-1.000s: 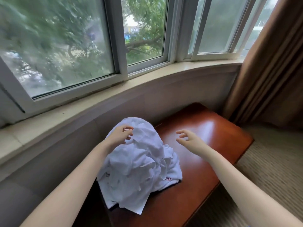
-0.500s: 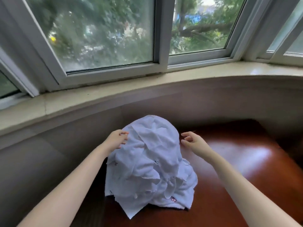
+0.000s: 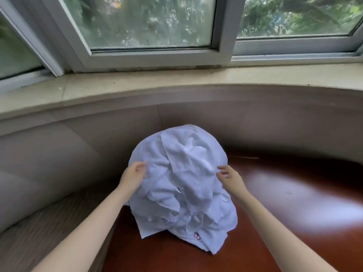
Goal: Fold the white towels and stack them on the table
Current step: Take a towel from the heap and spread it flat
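A crumpled heap of white towels (image 3: 182,179) sits on the left part of a glossy red-brown wooden table (image 3: 284,209); one towel low at the front shows a small red mark. My left hand (image 3: 134,173) lies against the heap's left side, its loosely curled fingers touching the cloth. On the heap's right side, my right hand (image 3: 228,176) has its fingers spread and its fingertips at the cloth. Neither hand plainly grips a towel.
A curved grey wall (image 3: 78,146) rises right behind the table under a pale stone window sill (image 3: 176,81). White-framed windows (image 3: 149,22) stand above it. Striped carpet (image 3: 39,222) lies to the table's left. The table's right half shows bare wood.
The view has swung left and closer to the heap. Both hands have closed in on the towels, the right one moving left from over the table to the heap's side.
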A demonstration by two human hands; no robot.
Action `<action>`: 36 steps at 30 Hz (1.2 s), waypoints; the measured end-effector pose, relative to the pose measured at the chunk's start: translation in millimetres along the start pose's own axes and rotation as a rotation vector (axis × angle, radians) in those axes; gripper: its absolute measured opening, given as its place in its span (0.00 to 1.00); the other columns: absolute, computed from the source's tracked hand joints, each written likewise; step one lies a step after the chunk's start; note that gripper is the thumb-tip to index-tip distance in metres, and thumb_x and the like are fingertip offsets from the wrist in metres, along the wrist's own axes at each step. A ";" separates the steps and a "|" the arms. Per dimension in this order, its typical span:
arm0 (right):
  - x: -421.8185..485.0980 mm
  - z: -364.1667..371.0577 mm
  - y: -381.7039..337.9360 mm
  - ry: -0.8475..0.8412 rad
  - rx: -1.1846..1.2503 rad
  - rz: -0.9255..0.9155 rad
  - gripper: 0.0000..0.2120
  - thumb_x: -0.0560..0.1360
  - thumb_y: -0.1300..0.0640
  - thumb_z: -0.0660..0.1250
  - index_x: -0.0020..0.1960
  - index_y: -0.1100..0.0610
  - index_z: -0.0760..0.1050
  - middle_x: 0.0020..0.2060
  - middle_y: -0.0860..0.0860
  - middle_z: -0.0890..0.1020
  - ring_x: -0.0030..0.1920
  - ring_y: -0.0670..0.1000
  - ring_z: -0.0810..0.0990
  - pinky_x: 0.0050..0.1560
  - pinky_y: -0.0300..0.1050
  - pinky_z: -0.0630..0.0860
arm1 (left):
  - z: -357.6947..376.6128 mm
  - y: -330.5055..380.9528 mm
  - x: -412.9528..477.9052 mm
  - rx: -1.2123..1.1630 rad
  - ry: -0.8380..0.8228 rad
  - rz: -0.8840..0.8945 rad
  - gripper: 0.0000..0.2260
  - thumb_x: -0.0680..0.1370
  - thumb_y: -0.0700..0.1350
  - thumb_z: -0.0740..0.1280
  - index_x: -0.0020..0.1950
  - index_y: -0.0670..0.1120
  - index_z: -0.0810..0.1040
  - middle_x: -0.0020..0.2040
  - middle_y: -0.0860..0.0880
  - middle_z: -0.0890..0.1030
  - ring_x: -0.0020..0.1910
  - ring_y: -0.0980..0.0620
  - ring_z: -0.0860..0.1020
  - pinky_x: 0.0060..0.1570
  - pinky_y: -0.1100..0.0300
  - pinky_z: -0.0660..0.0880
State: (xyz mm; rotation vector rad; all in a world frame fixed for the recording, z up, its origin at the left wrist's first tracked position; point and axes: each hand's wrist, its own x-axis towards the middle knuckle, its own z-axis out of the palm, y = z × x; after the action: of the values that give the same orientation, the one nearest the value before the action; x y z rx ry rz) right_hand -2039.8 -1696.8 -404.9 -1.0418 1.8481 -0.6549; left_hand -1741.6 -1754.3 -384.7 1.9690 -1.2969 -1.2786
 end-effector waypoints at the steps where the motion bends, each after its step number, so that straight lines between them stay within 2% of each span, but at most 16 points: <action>1: 5.4 2.6 0.9 0.005 0.001 -0.003 0.15 0.78 0.56 0.63 0.64 0.54 0.71 0.57 0.54 0.76 0.52 0.51 0.76 0.54 0.51 0.76 | -0.7 -3.7 1.2 0.004 0.011 -0.008 0.11 0.81 0.43 0.60 0.63 0.46 0.73 0.53 0.47 0.77 0.44 0.54 0.77 0.47 0.56 0.72; 5: 30.7 10.8 6.1 0.001 -0.029 0.001 0.17 0.77 0.56 0.63 0.65 0.54 0.71 0.61 0.55 0.73 0.54 0.53 0.75 0.51 0.50 0.76 | -1.3 -21.3 13.3 0.028 -0.024 -0.083 0.22 0.79 0.48 0.64 0.72 0.46 0.65 0.64 0.44 0.72 0.60 0.46 0.74 0.60 0.50 0.70; 8: 51.1 14.4 12.1 0.004 -0.061 -0.016 0.21 0.77 0.54 0.63 0.69 0.54 0.68 0.60 0.55 0.71 0.48 0.54 0.72 0.40 0.45 0.72 | 4.3 -31.2 29.9 0.049 -0.017 -0.124 0.29 0.78 0.52 0.65 0.75 0.46 0.59 0.72 0.43 0.64 0.68 0.46 0.67 0.66 0.50 0.68; 9: 58.8 15.3 14.0 0.021 -0.061 -0.015 0.23 0.76 0.53 0.64 0.70 0.54 0.66 0.60 0.55 0.70 0.49 0.55 0.72 0.41 0.46 0.73 | 6.1 -33.2 37.1 0.044 0.000 -0.133 0.30 0.78 0.53 0.66 0.76 0.47 0.58 0.73 0.44 0.62 0.70 0.46 0.65 0.67 0.50 0.66; 12: 83.0 14.5 19.1 0.101 -0.067 -0.030 0.29 0.75 0.50 0.67 0.73 0.53 0.63 0.68 0.55 0.66 0.65 0.57 0.69 0.61 0.52 0.72 | 10.3 -35.6 61.0 -0.047 0.073 -0.137 0.35 0.77 0.58 0.65 0.78 0.48 0.54 0.75 0.45 0.58 0.71 0.45 0.63 0.69 0.48 0.65; 13: 90.9 14.5 20.1 0.106 -0.042 -0.041 0.30 0.74 0.49 0.68 0.73 0.53 0.63 0.70 0.55 0.66 0.67 0.57 0.68 0.63 0.52 0.71 | 11.2 -35.8 69.0 -0.079 0.098 -0.140 0.37 0.76 0.59 0.65 0.78 0.50 0.52 0.76 0.46 0.56 0.72 0.45 0.62 0.69 0.47 0.64; 15: 103.0 16.4 23.1 0.096 0.060 -0.012 0.34 0.73 0.47 0.69 0.74 0.51 0.59 0.72 0.53 0.63 0.68 0.56 0.67 0.61 0.51 0.71 | 13.3 -37.0 85.4 -0.131 0.139 -0.188 0.40 0.74 0.63 0.66 0.78 0.54 0.48 0.77 0.47 0.53 0.74 0.43 0.59 0.68 0.43 0.62; 17: 110.9 21.1 27.7 0.070 0.172 0.073 0.42 0.71 0.43 0.71 0.77 0.46 0.51 0.75 0.47 0.56 0.72 0.55 0.62 0.59 0.56 0.70 | 16.0 -39.6 102.6 -0.185 0.148 -0.268 0.43 0.72 0.66 0.67 0.78 0.56 0.46 0.78 0.47 0.53 0.74 0.41 0.58 0.67 0.38 0.61; 19: 119.9 27.7 32.3 0.039 0.213 0.127 0.48 0.68 0.40 0.73 0.77 0.42 0.46 0.76 0.44 0.52 0.74 0.54 0.57 0.62 0.61 0.67 | 19.3 -45.3 117.0 -0.236 0.128 -0.362 0.47 0.69 0.67 0.68 0.78 0.57 0.43 0.78 0.47 0.54 0.74 0.39 0.59 0.66 0.34 0.61; 21: 129.3 34.1 36.6 0.036 0.184 0.191 0.52 0.65 0.39 0.75 0.76 0.41 0.44 0.76 0.47 0.51 0.75 0.56 0.54 0.67 0.63 0.63 | 22.1 -51.7 124.4 -0.257 0.092 -0.428 0.51 0.65 0.69 0.70 0.77 0.58 0.43 0.77 0.47 0.57 0.72 0.37 0.61 0.64 0.30 0.61; 24: 138.2 43.2 44.5 -0.006 0.232 0.263 0.55 0.62 0.38 0.77 0.75 0.38 0.41 0.76 0.46 0.51 0.75 0.56 0.54 0.70 0.64 0.61 | 24.5 -59.2 128.5 -0.305 0.036 -0.511 0.55 0.59 0.71 0.72 0.77 0.58 0.46 0.74 0.45 0.61 0.70 0.37 0.65 0.63 0.32 0.65; 27: 138.6 54.9 49.5 -0.150 0.334 0.337 0.61 0.57 0.34 0.76 0.74 0.36 0.37 0.76 0.43 0.48 0.75 0.55 0.56 0.71 0.62 0.61 | 26.0 -65.4 131.5 -0.428 -0.118 -0.530 0.53 0.59 0.72 0.72 0.77 0.58 0.51 0.72 0.45 0.66 0.67 0.39 0.69 0.65 0.38 0.67; 30: 138.8 68.5 51.8 -0.142 0.375 0.360 0.56 0.57 0.34 0.76 0.74 0.34 0.44 0.75 0.44 0.57 0.72 0.54 0.61 0.69 0.59 0.64 | 34.0 -63.8 127.3 -0.434 -0.199 -0.461 0.45 0.60 0.71 0.72 0.72 0.56 0.64 0.66 0.47 0.74 0.63 0.43 0.74 0.63 0.43 0.71; 32: 139.2 73.6 47.7 -0.120 0.403 0.349 0.47 0.58 0.34 0.76 0.70 0.32 0.55 0.67 0.43 0.68 0.65 0.51 0.69 0.62 0.54 0.71 | 42.7 -62.1 123.9 -0.427 -0.153 -0.411 0.32 0.64 0.68 0.71 0.63 0.55 0.72 0.58 0.46 0.79 0.55 0.46 0.79 0.55 0.49 0.76; 34: 136.9 75.2 39.1 -0.099 0.404 0.359 0.25 0.60 0.34 0.75 0.54 0.33 0.70 0.55 0.43 0.78 0.54 0.49 0.76 0.49 0.47 0.75 | 48.3 -59.2 120.5 -0.438 -0.140 -0.402 0.15 0.72 0.62 0.69 0.53 0.55 0.74 0.50 0.45 0.80 0.45 0.50 0.81 0.41 0.57 0.78; 36: 132.4 75.8 32.3 -0.046 0.394 0.358 0.06 0.65 0.39 0.71 0.39 0.34 0.75 0.45 0.45 0.81 0.48 0.50 0.79 0.41 0.45 0.74 | 48.4 -57.0 120.5 -0.448 -0.179 -0.423 0.07 0.77 0.57 0.66 0.47 0.55 0.72 0.45 0.47 0.78 0.42 0.52 0.79 0.37 0.60 0.76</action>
State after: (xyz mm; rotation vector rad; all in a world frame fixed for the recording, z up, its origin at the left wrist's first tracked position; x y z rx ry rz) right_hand -2018.6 -1796.0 -523.3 -0.4522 1.7155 -0.7304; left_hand -1742.7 -1829.6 -504.7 1.8796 -0.5923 -1.7954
